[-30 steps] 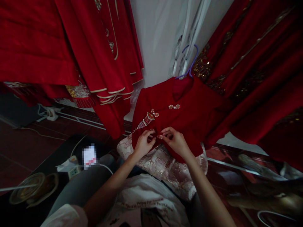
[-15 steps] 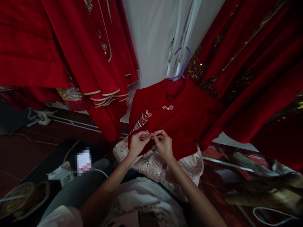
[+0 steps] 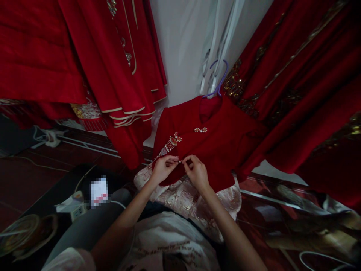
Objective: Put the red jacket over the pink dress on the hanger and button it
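Observation:
A red jacket [image 3: 217, 150] with a round neckline hangs before me on a purple hanger [image 3: 222, 79]. At its lower front, my left hand [image 3: 163, 168] pinches a small beaded clasp [image 3: 180, 162] between thumb and fingers. My right hand [image 3: 196, 172] is closed in a pinch at the clasp's other end, its fingertips a little apart from the left ones. Higher on the jacket are a beaded fastener [image 3: 200, 130] below the neck and a tasselled beaded ornament [image 3: 172, 143] on the left. Pale patterned brocade [image 3: 194, 197] lies across my lap beneath the hem.
Red garments with pale piping [image 3: 121, 86] hang at left; red garments with gold beading [image 3: 284, 82] hang at right. A phone with a blurred screen [image 3: 98, 192], a white power strip [image 3: 76, 205] and a coiled roll [image 3: 21, 233] lie at lower left. A white cable [image 3: 318, 256] loops at lower right.
My right fingertips have drawn slightly away from the left ones, so more of the beaded clasp shows between them. The view has shifted a little; the left hand stays at the clasp.

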`<action>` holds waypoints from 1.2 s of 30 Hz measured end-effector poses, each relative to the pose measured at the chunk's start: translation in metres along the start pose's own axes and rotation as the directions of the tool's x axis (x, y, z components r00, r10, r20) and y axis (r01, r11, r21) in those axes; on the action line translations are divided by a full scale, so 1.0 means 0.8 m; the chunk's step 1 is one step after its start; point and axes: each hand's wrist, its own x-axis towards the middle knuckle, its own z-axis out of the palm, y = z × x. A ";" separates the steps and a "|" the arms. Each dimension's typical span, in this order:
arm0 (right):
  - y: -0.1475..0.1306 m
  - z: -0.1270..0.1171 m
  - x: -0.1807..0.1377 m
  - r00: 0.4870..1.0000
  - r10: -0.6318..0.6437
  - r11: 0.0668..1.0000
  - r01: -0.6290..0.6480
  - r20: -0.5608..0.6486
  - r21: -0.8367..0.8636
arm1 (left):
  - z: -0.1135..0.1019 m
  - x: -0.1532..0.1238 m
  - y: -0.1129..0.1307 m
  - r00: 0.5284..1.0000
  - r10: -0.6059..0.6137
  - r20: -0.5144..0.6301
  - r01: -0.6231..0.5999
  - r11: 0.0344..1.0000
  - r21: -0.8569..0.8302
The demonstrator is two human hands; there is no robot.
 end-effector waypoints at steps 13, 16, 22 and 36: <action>-0.013 -0.088 0.011 0.998 0.024 0.999 -0.027 0.063 0.046 | -0.009 -0.018 0.008 0.992 0.104 0.069 -0.117 0.969 0.218; -0.001 -0.066 0.009 0.961 0.032 0.999 -0.029 0.275 -0.014 | 0.017 -0.020 0.013 0.983 0.168 0.072 -0.183 0.912 0.368; 0.017 -0.040 0.009 0.958 0.076 0.992 -0.045 0.277 -0.115 | 0.023 -0.020 0.007 0.965 0.256 0.052 -0.244 0.809 0.535; 0.018 -0.025 0.010 0.968 -0.024 1.000 0.025 0.251 -0.001 | 0.029 -0.026 -0.001 0.955 0.272 -0.118 -0.218 0.914 0.344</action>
